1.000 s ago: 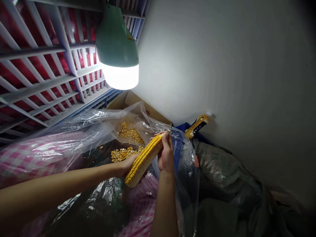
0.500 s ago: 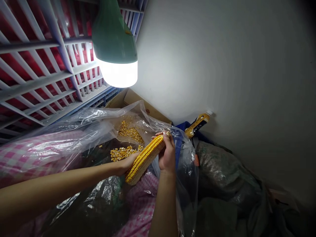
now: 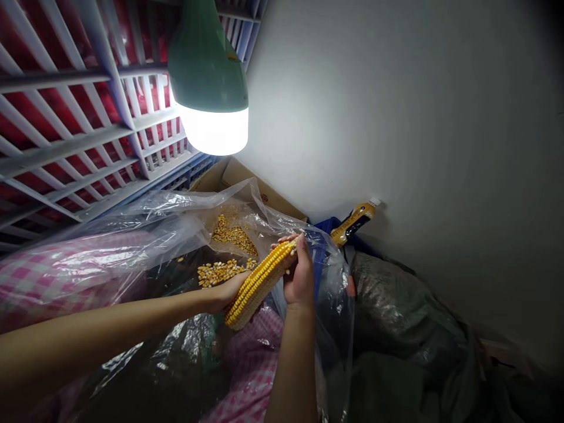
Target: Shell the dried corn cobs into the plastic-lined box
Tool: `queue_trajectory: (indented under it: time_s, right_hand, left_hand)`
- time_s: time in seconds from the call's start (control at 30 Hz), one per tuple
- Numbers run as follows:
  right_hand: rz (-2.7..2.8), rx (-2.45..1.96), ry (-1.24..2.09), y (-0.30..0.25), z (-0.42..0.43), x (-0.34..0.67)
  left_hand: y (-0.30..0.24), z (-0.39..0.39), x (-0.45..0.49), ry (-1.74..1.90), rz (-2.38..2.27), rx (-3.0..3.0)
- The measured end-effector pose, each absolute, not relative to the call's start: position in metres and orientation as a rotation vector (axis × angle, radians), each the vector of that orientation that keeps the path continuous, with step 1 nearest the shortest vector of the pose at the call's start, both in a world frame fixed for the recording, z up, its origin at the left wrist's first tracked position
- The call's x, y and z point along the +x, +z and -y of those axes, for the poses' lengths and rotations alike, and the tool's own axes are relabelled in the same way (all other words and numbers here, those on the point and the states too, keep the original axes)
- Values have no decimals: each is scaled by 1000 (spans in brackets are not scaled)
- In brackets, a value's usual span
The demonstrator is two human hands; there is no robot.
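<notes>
A yellow corn cob (image 3: 259,285) slants up to the right between my hands, with kernel rows on its upper side and a bare, pale strip along its lower side. My left hand (image 3: 232,289) is closed on the cob from behind, its fingers mostly hidden. At the upper end, my right hand (image 3: 300,275) grips the cob with the thumb pressed on the kernels near the tip. A loose kernel shows just below that thumb. Beneath the cob, loose corn kernels (image 3: 222,272) lie in a clear plastic bag (image 3: 176,226), with more kernels (image 3: 233,236) farther back.
A lit green bulb lamp (image 3: 211,76) hangs above, beside a slatted plastic crate (image 3: 74,141). Behind the bag stands a cardboard box (image 3: 282,205) against the white wall (image 3: 396,106). A yellow bottle (image 3: 352,224) leans at right, above a dark sack (image 3: 392,294). Pink checked cloth (image 3: 259,358) lies below.
My right thumb has shifted slightly at the cob's upper end, and a loose kernel now shows beneath it. My left hand stays in place. The view has moved very slightly.
</notes>
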State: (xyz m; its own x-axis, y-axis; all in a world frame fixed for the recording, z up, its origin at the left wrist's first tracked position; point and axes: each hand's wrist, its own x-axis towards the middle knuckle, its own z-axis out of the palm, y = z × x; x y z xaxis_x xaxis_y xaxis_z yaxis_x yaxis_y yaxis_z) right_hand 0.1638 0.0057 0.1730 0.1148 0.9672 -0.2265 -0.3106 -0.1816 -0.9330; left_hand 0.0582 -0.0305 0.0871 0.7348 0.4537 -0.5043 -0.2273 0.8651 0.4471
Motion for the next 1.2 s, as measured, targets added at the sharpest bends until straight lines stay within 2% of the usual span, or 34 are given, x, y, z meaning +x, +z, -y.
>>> queue_trajectory:
  time_s: [0.37,0.9,1.2]
  right_hand:
    - [943,-1139,1421,176,-2,168]
    - [923,-1058,1389,176,-2,168]
    - [851,-1225,1290,168,-13,164]
  left_hand:
    - [86,30,59,375,-632,370]
    - [91,28,60,426,-587,380]
    - [92,32,66,484,-754,382]
